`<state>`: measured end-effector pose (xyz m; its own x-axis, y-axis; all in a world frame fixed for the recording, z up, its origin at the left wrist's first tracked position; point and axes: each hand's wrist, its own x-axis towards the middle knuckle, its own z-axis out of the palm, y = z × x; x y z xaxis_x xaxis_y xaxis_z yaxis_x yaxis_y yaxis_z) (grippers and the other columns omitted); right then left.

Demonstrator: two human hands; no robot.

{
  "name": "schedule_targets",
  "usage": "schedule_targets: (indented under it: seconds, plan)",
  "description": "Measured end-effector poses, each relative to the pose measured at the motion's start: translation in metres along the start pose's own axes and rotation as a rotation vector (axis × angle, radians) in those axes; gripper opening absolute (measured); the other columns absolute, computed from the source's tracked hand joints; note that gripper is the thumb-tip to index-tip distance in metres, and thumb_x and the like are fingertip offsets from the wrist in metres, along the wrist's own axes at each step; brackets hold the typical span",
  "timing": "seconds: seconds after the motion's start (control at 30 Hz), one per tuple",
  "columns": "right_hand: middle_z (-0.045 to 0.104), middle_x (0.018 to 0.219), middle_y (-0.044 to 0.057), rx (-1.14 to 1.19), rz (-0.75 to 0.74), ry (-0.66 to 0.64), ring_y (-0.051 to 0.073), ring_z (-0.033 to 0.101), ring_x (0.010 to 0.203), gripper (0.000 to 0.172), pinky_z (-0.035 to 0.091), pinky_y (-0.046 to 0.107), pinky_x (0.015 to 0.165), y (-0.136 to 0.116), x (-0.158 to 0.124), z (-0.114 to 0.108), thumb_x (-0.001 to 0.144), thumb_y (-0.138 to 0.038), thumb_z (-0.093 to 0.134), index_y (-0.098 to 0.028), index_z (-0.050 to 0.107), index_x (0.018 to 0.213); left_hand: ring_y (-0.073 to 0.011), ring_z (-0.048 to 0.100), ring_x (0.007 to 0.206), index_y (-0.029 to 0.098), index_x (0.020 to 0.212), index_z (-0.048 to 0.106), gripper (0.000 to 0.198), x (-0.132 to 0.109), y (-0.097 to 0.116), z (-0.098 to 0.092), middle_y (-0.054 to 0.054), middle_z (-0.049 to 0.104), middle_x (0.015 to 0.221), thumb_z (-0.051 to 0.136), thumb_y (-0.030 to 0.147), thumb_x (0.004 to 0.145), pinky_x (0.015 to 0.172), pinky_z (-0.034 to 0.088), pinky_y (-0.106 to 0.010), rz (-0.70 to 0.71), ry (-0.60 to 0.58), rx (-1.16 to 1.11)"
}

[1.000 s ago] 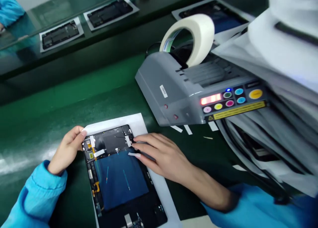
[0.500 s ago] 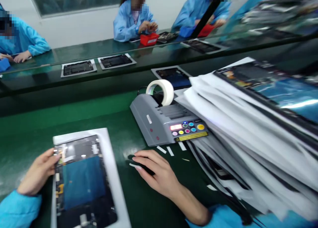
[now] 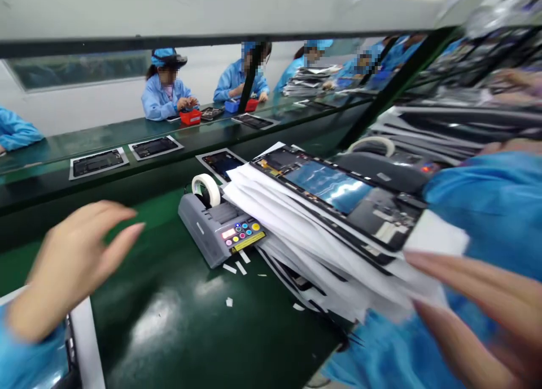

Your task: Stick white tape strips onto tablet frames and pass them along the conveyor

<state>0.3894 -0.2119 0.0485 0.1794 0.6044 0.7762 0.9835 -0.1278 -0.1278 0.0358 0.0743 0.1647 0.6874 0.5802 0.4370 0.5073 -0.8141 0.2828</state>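
My left hand (image 3: pixel 78 259), slightly blurred, is raised above the table's left side. Its thumb and fingers are apart and hold nothing. Below its wrist, an opened tablet (image 3: pixel 59 358) on a white sheet is partly hidden by the sleeve and cut off by the frame edge. My right hand (image 3: pixel 474 304) is at the right, thumb and fingers spread, at the near corner of a stack of white sheets (image 3: pixel 305 219) and tablets. On top lies an opened tablet (image 3: pixel 326 186) with a shiny blue panel. Whether the fingertips touch it, I cannot tell.
A grey tape dispenser (image 3: pixel 212 228) with a white tape roll (image 3: pixel 207 188) stands left of the stack. Cut tape strips (image 3: pixel 237 265) lie before it. Beyond, tablets (image 3: pixel 99 162) on sheets lie along a line where co-workers (image 3: pixel 165 95) sit. Blue clothing (image 3: pixel 461 202) is close at right.
The view has swung right. My left hand has let go of the tablet and risen. My right hand has moved from beside the dispenser to the stack; the small white strip no longer shows at its fingers.
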Motion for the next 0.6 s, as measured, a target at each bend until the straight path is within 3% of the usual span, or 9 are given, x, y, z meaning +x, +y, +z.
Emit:
schedule_targets:
  seconds: [0.03,0.13,0.23,0.37,0.6]
  plan:
    - [0.066,0.119,0.005,-0.002,0.136,-0.044,0.03,0.063,0.106,0.038,0.05,0.05,0.091,0.01,0.012,0.002,0.092,-0.044,0.05,-0.037,0.057,0.128,-0.0243,0.064,0.097,0.022,0.097,0.068,0.025,0.037,0.026,0.02,-0.005,0.07,0.103,0.056,0.042,0.088,0.086,0.05,-0.037,0.037,-0.056,-0.028]
    - [0.068,0.114,0.01,0.08,0.155,-0.069,0.031,0.064,0.105,0.036,0.05,0.048,0.091,0.026,0.037,0.017,0.093,-0.048,0.047,-0.029,0.063,0.119,-0.0222,0.065,0.097,0.016,0.092,0.069,0.024,0.137,0.084,0.08,-0.006,0.069,0.097,0.053,0.034,0.093,0.089,0.049,-0.036,0.023,-0.212,-0.098]
    - [0.067,0.117,0.01,0.121,0.13,-0.064,0.03,0.062,0.111,0.032,0.048,0.049,0.097,0.032,0.034,0.029,0.094,-0.044,0.047,-0.025,0.064,0.114,-0.0208,0.063,0.099,0.015,0.113,0.06,0.031,0.196,0.106,0.123,-0.008,0.063,0.113,0.059,0.038,0.092,0.086,0.053,-0.041,-0.044,-0.3,-0.14]
    - [0.064,0.124,0.01,0.149,0.139,-0.017,0.029,0.057,0.119,0.032,0.039,0.057,0.106,0.033,0.019,0.038,0.094,-0.04,0.047,-0.024,0.063,0.117,-0.0221,0.061,0.104,0.017,0.121,0.056,0.036,0.216,0.105,0.144,-0.009,0.058,0.122,0.061,0.037,0.091,0.086,0.053,-0.042,-0.086,-0.336,-0.212]
    - [0.065,0.122,0.011,0.209,0.165,0.126,0.03,0.055,0.121,0.033,0.031,0.061,0.109,0.028,0.014,0.047,0.093,-0.039,0.047,-0.024,0.064,0.117,-0.0234,0.059,0.107,0.015,0.122,0.056,0.038,0.212,0.119,0.138,-0.011,0.057,0.125,0.06,0.037,0.091,0.089,0.052,-0.045,-0.108,-0.224,-0.488]
